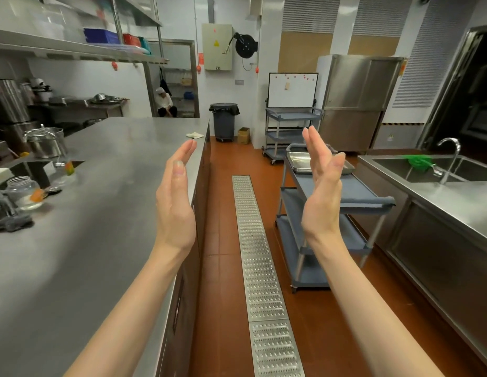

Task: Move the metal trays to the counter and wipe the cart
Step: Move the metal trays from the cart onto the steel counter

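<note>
Both hands, left (175,210) and right (322,194), are open and empty, so the stacked metal trays (300,163) could slip off the cart (356,191) if grabbed badly.

Cart (354,191) grey-blue — floor (223,240) rust-red — sink rag (417,160) green.

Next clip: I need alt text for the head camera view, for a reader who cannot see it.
Two empty hands, left hand and right hand, are raised open with palms facing each other in a commercial kitchen aisle. Metal trays sit on the top shelf of a grey cart to the right, and a long steel counter runs along the left, with a cloth at its far end.
</note>
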The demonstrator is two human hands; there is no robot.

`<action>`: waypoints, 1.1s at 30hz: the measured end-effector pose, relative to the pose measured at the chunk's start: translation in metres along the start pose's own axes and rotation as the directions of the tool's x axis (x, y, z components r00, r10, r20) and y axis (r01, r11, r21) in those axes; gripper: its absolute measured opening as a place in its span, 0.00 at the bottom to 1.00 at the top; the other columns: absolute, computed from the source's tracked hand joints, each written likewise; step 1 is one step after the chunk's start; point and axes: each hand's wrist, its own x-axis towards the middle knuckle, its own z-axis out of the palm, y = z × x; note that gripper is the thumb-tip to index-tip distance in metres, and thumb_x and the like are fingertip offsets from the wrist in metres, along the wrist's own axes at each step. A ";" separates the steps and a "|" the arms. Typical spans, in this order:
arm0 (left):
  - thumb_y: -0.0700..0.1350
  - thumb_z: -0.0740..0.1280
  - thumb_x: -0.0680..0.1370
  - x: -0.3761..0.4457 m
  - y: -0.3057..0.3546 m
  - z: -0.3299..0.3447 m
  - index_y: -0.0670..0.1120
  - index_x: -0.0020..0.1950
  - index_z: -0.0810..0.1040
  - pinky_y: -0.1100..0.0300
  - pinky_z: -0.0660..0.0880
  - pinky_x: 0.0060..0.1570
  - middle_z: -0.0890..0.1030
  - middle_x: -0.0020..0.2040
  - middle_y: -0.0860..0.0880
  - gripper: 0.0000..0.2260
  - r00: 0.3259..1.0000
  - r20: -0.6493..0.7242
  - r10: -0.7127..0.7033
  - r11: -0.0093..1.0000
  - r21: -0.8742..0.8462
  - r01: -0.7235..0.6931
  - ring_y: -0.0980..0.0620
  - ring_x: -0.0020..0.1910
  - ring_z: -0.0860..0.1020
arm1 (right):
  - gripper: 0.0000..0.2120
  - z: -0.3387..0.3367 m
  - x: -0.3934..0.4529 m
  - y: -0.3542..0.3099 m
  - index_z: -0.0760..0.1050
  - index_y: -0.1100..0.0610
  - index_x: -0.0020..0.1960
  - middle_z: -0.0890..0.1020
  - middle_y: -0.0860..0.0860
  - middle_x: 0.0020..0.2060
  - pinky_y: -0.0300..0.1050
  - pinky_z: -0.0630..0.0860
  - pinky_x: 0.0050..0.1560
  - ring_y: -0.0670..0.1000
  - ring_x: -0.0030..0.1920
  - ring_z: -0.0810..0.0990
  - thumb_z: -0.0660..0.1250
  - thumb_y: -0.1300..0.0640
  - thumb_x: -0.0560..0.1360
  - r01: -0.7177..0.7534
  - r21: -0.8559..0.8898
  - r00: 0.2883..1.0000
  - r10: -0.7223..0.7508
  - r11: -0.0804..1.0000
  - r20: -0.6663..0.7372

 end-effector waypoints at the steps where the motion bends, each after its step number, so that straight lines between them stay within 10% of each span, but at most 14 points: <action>1: 0.57 0.50 0.86 0.012 -0.012 0.006 0.49 0.79 0.71 0.46 0.62 0.81 0.75 0.77 0.53 0.25 1.000 0.001 0.001 1.000 0.002 -0.001 0.56 0.79 0.69 | 0.32 0.003 0.012 0.012 0.65 0.47 0.81 0.72 0.40 0.77 0.53 0.55 0.83 0.38 0.78 0.65 0.39 0.37 0.84 -0.002 0.001 1.000 0.002 1.000 0.002; 18: 0.54 0.50 0.88 0.206 -0.206 0.119 0.58 0.75 0.72 0.47 0.61 0.82 0.74 0.77 0.53 0.19 1.000 -0.004 -0.023 1.000 -0.004 0.023 0.56 0.79 0.68 | 0.32 0.043 0.236 0.209 0.65 0.45 0.81 0.71 0.39 0.77 0.51 0.55 0.83 0.38 0.78 0.64 0.39 0.37 0.84 -0.040 0.010 0.999 0.040 0.999 0.035; 33: 0.53 0.50 0.88 0.380 -0.404 0.158 0.46 0.80 0.70 0.52 0.63 0.81 0.75 0.76 0.53 0.24 0.999 0.022 -0.035 0.999 -0.039 0.036 0.57 0.78 0.69 | 0.35 0.141 0.402 0.373 0.66 0.48 0.81 0.72 0.40 0.76 0.50 0.57 0.83 0.38 0.78 0.65 0.40 0.35 0.83 -0.028 -0.055 1.000 0.028 0.998 0.009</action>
